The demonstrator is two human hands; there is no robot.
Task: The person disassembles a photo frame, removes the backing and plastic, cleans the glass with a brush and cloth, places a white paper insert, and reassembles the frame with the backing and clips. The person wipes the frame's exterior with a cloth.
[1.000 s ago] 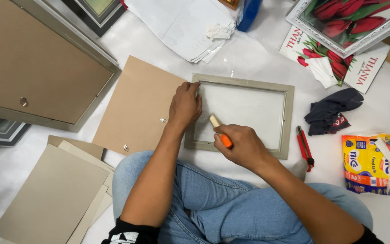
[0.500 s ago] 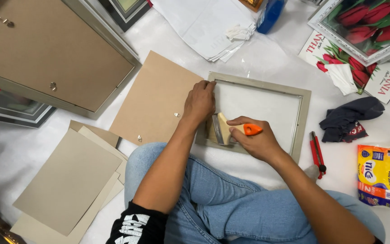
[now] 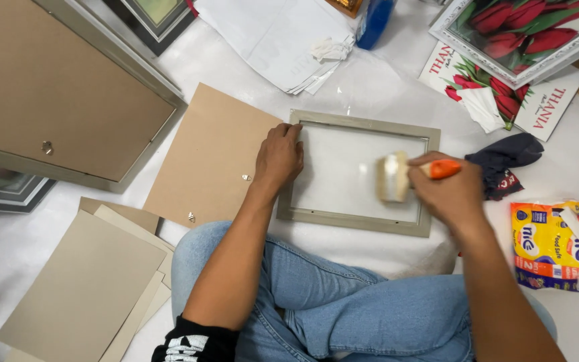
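While you sit cross-legged on a white sheet (image 3: 383,87) strewn with backing boards, your left hand (image 3: 278,158) presses flat on the grey frame (image 3: 360,221) at centre; your right hand (image 3: 450,194) grips an orange-handled brush (image 3: 397,176), its bristles motion-blurred.

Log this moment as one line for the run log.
left hand: pressing picture frame corner | right hand: gripping orange-handled brush over frame glass | backing board: left of frame
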